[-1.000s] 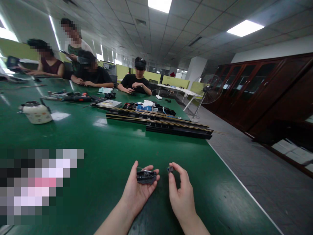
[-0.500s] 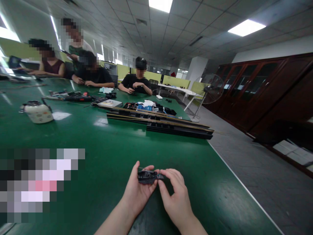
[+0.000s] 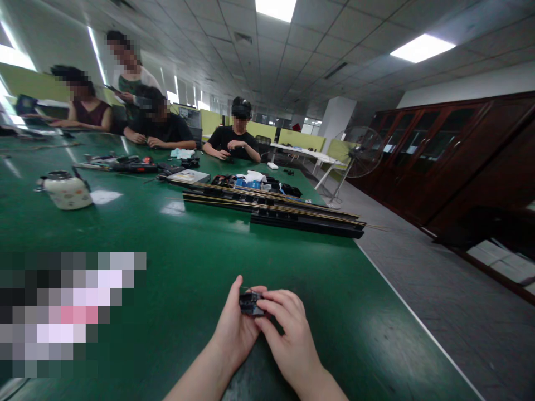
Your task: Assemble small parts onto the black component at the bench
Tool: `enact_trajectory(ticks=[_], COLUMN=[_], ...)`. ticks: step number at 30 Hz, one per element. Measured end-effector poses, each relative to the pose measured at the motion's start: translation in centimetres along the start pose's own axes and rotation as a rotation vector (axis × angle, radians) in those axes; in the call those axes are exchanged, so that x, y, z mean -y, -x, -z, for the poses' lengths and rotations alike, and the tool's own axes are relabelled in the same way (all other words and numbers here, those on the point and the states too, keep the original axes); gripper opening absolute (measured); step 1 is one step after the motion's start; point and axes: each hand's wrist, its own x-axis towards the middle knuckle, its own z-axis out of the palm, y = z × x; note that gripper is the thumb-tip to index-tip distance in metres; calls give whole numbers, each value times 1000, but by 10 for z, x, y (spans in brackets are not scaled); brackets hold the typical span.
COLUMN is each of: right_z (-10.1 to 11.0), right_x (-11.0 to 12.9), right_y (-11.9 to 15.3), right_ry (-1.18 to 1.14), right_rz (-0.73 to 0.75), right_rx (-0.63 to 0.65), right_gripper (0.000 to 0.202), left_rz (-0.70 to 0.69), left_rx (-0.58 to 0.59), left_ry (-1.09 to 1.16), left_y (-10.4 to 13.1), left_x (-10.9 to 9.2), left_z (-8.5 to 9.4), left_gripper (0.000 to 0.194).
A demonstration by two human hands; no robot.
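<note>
A small black part [image 3: 249,304] with a hollow, detailed upper side lies in my left hand [image 3: 234,328], between the thumb and the fingers. My right hand [image 3: 288,328] closes on the right end of the same part, its fingertips and thumb covering that end. A thin wire or pin shows at the part's upper edge. Both hands are above the green table [image 3: 184,278] near its front. Whatever else is between my right fingertips is hidden.
Long black rails [image 3: 307,224] with thin brass-coloured rods lie across the table ahead. Behind them are a box of supplies [image 3: 254,181] and tools [image 3: 134,167]. A pale round jar [image 3: 69,192] stands left. Several people are around the far side. A blurred patch covers the lower left.
My right hand has moved left over the black part and now covers more of its right end. My left hand has shifted slightly and still holds it.
</note>
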Motion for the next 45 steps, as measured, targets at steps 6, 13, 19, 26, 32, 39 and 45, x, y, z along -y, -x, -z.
enact_trajectory(ticks=[6,13,19,26,32,39,45], right_z=[-3,-3,-4,-1,0,0,0], right_x=[-5,-4,-5,-3,-4,-4,-5], right_y=[-1,0,1,-1,-1,1,0], right_ry=[69,65,86,42,-62,-91,-76], right_rz=[-59,-94,-99,-128,-118,-146,-116], right_rx=[86,94,76,64,24,20,-25], right_gripper=[29,27,25,25,36,33,29], left_rz=[23,37,61,50,51,53,32], left_rx=[39,53,58,48,-6,-23,-6], left_ry=[20,12,-44,-93,-111,-111,-95], left_y=[2,1,2,4,4,4,3], left_x=[0,0,-1,-2,-4,-6,-6], left_z=[-2,1,-1,-3,-4,-4,-3], left_gripper=[35,32,34,32,33,31,27])
